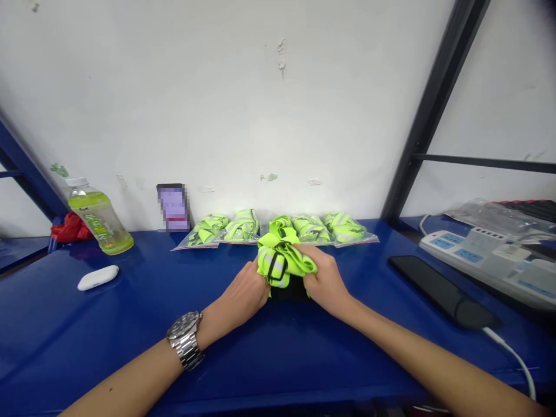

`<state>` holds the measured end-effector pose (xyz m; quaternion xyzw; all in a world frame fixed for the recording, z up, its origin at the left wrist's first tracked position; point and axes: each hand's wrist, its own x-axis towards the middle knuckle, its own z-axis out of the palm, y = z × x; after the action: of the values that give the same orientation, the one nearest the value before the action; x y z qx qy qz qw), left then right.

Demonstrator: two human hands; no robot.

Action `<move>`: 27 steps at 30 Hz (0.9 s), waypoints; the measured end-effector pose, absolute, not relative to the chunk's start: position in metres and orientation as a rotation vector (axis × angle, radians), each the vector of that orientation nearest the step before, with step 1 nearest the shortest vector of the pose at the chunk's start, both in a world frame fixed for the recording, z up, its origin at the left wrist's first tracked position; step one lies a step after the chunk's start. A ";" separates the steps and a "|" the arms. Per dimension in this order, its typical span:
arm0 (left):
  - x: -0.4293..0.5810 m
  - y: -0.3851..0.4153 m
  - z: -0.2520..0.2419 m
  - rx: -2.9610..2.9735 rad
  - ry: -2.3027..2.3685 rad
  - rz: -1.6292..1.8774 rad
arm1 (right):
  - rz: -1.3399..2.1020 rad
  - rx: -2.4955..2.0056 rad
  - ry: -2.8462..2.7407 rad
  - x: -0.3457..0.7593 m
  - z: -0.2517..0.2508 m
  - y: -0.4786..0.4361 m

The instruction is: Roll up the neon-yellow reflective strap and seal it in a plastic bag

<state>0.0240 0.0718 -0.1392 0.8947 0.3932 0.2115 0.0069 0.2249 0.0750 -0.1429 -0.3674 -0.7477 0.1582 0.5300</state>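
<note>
A bundle of neon-yellow reflective strap (pixel 286 258), with grey stripes and a black buckle, is gripped between both hands over the middle of the blue table. My left hand (pixel 243 292), a metal watch (pixel 186 339) on its wrist, closes on the bundle's left side. On the right side my right hand (pixel 325 281) is closed round it too. Black material (pixel 289 289) shows beneath the bundle. Behind it, several clear zip bags (pixel 243 226) packed with similar neon straps lie in a row against the wall. Fingertips of both hands are partly hidden.
At the left stand a green drink bottle (pixel 102 217) and a propped phone (pixel 174 207); a white earbud case (pixel 98 278) lies nearer. To the right are a dark phone (pixel 443 289) with a white cable (pixel 516 353) and a power strip (pixel 490 263). Blue table (pixel 143 307) beneath.
</note>
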 end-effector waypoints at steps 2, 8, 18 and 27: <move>0.022 0.071 -0.142 2.998 1.301 0.371 | 0.217 -0.888 -1.958 0.227 -0.147 0.071; 0.027 0.065 -0.135 2.992 1.645 0.071 | 0.216 -1.110 -2.328 0.227 -0.139 0.052; 0.017 0.052 -0.128 3.061 1.080 0.160 | -0.208 -1.283 -2.439 0.218 -0.135 0.037; 0.018 0.031 -0.116 2.831 0.892 0.407 | -0.213 -1.233 -2.494 0.221 -0.136 0.039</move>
<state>0.0182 0.0312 -0.1163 0.9425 0.2969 0.1356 0.0725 0.2211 0.0386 -0.1364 -0.4350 -0.8801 -0.0753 0.1747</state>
